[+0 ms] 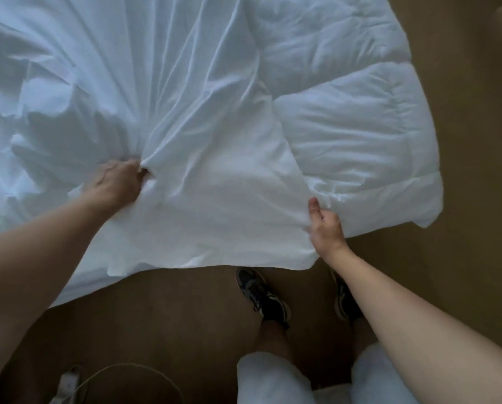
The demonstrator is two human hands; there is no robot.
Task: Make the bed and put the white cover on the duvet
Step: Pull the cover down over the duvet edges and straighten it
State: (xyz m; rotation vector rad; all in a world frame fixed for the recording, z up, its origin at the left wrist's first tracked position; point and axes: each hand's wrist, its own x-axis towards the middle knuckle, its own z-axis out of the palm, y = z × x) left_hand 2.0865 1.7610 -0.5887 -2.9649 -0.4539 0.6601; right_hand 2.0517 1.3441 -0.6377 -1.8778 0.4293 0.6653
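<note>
1. The cover [214,185] lies rumpled over the left and middle of the bed, with its near edge hanging off the bedside. The duvet [354,135] shows bare at the right, and its quilted near corner juts past the cover.
2. The left hand [118,182] is clenched on a bunch of cover, and creases fan away from the fist toward the far side. The right hand [324,225] pinches the cover's right edge, thumb up, just where it meets the bare duvet.
3. As I read it, the step is drawing the cover rightward over the uncovered duvet. With that whole right part showing, I'd judge the job about midway at best.
4. To do it well, the right hand should lift the edge clear of the duvet rather than drag it, since quilting tends to catch cloth.
5. The left hand should let its bunch out gradually to feed slack. Otherwise the pull only tightens those creases.
6. Aim the pinched edge at the duvet's near right corner and seat that corner first.
7. I cannot tell whether the duvet sits flat under the left bunch. If it is folded there, it will lump.
8. Count: one cover, one duvet, two hands, two shoes [262,295] on the floor [462,199], and one power strip [67,384] with one cable [133,367] at the near left.
</note>
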